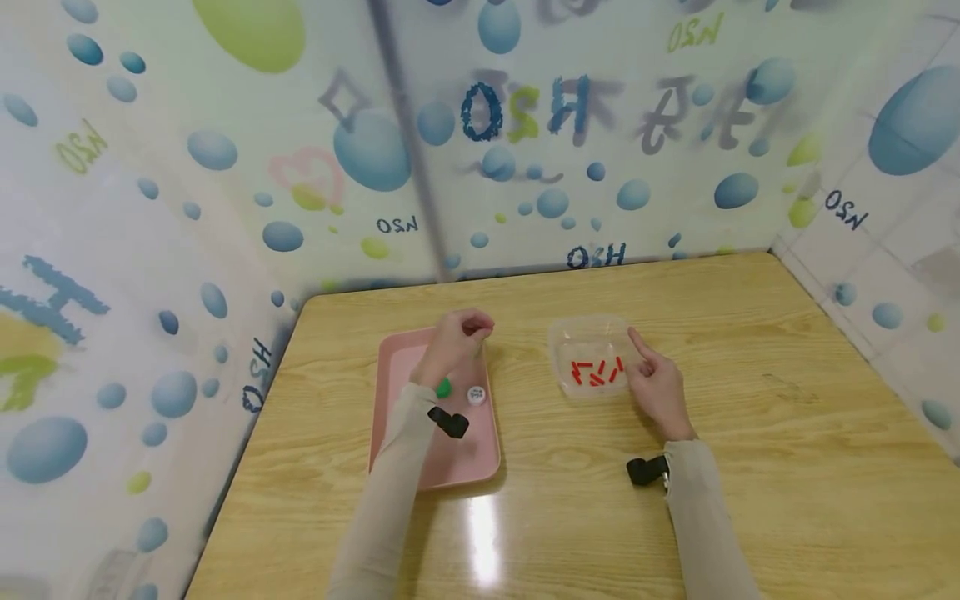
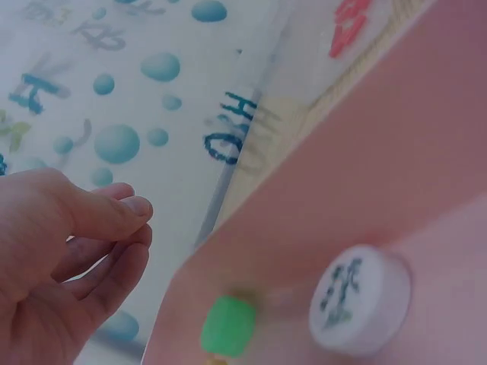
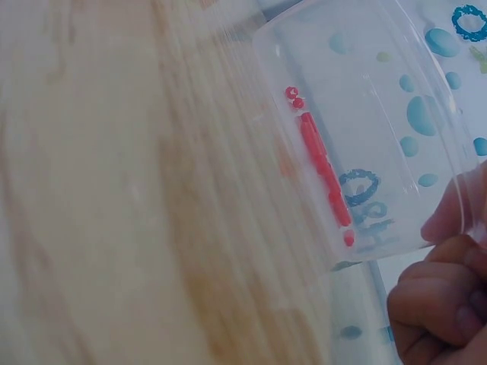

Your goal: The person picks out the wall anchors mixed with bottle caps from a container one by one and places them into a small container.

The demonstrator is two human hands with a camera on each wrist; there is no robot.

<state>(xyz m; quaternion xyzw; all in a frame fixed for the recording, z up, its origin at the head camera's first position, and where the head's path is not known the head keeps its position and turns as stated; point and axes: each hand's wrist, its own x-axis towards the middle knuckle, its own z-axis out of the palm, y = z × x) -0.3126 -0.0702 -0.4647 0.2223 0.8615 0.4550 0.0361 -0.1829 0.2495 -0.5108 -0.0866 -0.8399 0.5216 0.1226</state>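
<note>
In the head view my right hand (image 1: pixel 657 390) grips the near-right side of a clear plastic container (image 1: pixel 558 367), thumb and curled fingers on its rim. Several short red sticks (image 3: pixel 323 167) lie in the container's bottom. My left hand (image 1: pixel 456 340) hovers over the far-right part of a pink tray (image 1: pixel 491 454). Its thumb meets the curled fingers, and in the left wrist view nothing shows between them. Inside the tray are a small green piece (image 2: pixel 229 326) and a round white cap-like piece (image 2: pixel 361 301) with dark markings on top.
The tray and the container stand side by side on a wooden table (image 1: pixel 570 517), a stretch of wood between them. Behind and to both sides rise patterned curtain-like walls (image 1: pixel 555 167) with blue and green drops, close to the table's edges.
</note>
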